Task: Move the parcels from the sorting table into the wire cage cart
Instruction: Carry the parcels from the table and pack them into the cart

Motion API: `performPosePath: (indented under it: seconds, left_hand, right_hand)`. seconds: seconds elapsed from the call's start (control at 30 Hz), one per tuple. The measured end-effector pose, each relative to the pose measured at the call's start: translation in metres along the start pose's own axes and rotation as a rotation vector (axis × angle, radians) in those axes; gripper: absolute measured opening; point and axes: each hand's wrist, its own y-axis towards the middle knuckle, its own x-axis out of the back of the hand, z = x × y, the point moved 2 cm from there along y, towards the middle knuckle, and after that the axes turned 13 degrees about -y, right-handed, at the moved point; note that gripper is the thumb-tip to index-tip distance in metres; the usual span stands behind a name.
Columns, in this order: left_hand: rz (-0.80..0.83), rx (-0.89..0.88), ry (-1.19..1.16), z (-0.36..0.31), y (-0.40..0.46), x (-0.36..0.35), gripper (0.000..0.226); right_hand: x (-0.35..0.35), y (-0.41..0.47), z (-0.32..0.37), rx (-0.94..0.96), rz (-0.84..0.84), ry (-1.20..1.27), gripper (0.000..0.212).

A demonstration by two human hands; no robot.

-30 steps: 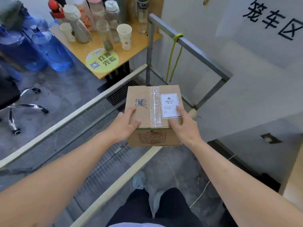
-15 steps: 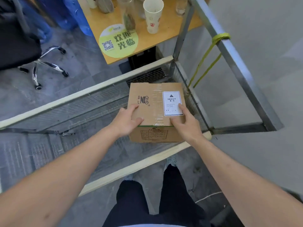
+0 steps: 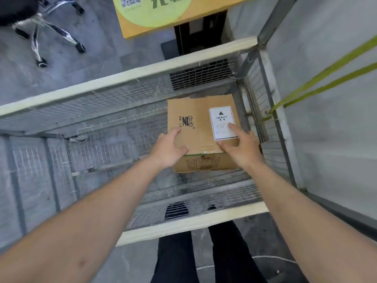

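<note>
Cardboard parcel [image 3: 201, 127], seen from the head camera, sits low inside the wire cage cart [image 3: 126, 77], in its far right corner against the mesh walls; whether it rests on the cart's floor is hard to tell. Both hands grip its near top edge. The left hand [image 3: 170, 151] holds the near left corner, fingers curled on top. The right hand [image 3: 241, 146] clasps the near right corner, fingertips on the white label [image 3: 221, 119] (marked HEAVY). Beyond the cart stand a wooden surface [image 3: 163, 27] and an office chair [image 3: 51, 31].
</note>
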Motion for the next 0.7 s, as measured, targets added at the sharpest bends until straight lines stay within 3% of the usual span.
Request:
performPosePath:
  seconds: [0.37, 0.7]
  left_hand:
    - [-0.002, -0.060, -0.025, 0.084, 0.161, -0.061, 0.084]
    - [-0.063, -0.143, -0.057, 0.098, 0.232, -0.109, 0.087]
  right_hand:
    - [-0.092, 0.154, -0.044, -0.053, -0.067, -0.034, 0.078]
    - [-0.119, 0.233, -0.069, 0.016, -0.240, -0.169, 0.077]
